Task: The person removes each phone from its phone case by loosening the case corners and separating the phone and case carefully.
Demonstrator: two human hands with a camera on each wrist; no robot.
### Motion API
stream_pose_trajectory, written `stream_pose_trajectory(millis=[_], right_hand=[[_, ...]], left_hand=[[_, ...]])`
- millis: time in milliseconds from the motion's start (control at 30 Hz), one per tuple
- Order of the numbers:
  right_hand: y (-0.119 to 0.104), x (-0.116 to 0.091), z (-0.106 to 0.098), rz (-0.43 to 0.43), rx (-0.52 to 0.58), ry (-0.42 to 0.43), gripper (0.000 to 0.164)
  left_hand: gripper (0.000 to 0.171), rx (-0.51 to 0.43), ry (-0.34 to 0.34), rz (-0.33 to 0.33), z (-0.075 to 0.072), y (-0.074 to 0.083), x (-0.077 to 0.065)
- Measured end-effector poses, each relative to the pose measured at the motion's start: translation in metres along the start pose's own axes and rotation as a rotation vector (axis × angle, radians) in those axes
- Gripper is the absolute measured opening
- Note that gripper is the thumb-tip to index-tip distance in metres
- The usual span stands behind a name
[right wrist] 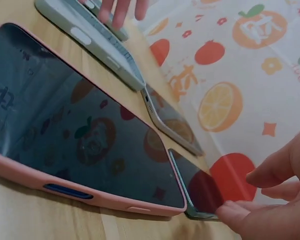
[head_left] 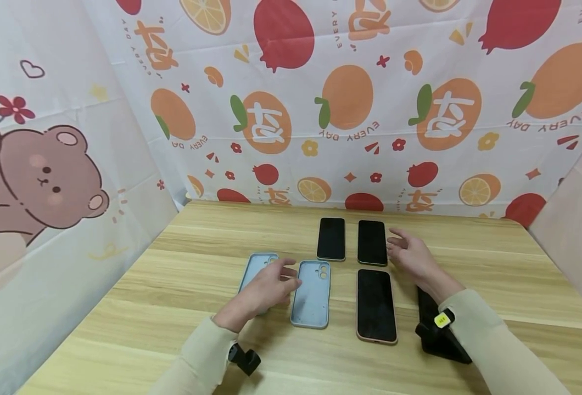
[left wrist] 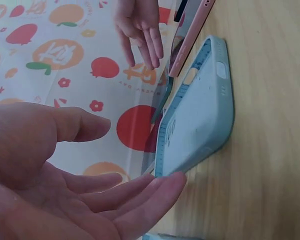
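My left hand [head_left: 269, 284] hovers over two light blue phone cases, its fingers loosely spread with nothing in them. It partly hides the left case [head_left: 253, 270]; the right case [head_left: 312, 299] lies face up beside its fingertips, showing camera cut-outs at the top. In the left wrist view, the fingertips overlap the near corner of a blue case [left wrist: 195, 115]. My right hand [head_left: 413, 257] is at the right edge of a black-screened phone [head_left: 372, 243], fingers slightly bent and fingertips close to that edge. The right wrist view shows this phone [right wrist: 202, 192] with a greenish rim.
Another dark phone [head_left: 331, 238] lies left of that one. Nearer stands a row's third phone, in a pink case [head_left: 376, 307], screen up. A black object [head_left: 439, 334] sits under my right forearm. Fruit-patterned cloth [head_left: 301, 109] hangs behind the wooden table [head_left: 172, 307].
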State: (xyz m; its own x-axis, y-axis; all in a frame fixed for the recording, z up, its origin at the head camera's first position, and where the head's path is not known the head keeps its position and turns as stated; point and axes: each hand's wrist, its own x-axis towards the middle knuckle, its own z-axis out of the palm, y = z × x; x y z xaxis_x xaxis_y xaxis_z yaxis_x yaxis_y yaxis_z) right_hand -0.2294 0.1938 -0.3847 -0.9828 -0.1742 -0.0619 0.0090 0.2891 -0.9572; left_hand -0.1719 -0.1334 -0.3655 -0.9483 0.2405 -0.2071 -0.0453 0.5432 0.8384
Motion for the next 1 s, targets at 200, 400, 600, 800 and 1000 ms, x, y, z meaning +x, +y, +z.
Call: stream_pose_trajectory(millis=[200,400,600,800,1000], right_hand=[[-0.003,-0.018,-0.003,-0.071,0.038,-0.016,0.054],[-0.009,-0.036,-0.001,-0.097,0.036,-0.044,0.050],[-0.012,-0.051,0.002,-0.108,-0.017,-0.068,0.046],[-0.014,-0.063,0.007,-0.079,-0.018,-0.115,0.046],[-0.013,-0.068,0.014,-0.042,-0.018,-0.116,0.047]], left_hand=[[0.052,0.057,0.022,0.059,0.007,0.008,0.004],[0.050,0.021,-0.008,0.115,0.017,0.017,0.009],[0.047,-0.028,-0.054,0.135,0.029,0.024,0.015],[0.049,-0.123,-0.138,0.139,0.043,0.034,0.021],[0.054,-0.173,-0.179,0.107,0.055,0.042,0.023]])
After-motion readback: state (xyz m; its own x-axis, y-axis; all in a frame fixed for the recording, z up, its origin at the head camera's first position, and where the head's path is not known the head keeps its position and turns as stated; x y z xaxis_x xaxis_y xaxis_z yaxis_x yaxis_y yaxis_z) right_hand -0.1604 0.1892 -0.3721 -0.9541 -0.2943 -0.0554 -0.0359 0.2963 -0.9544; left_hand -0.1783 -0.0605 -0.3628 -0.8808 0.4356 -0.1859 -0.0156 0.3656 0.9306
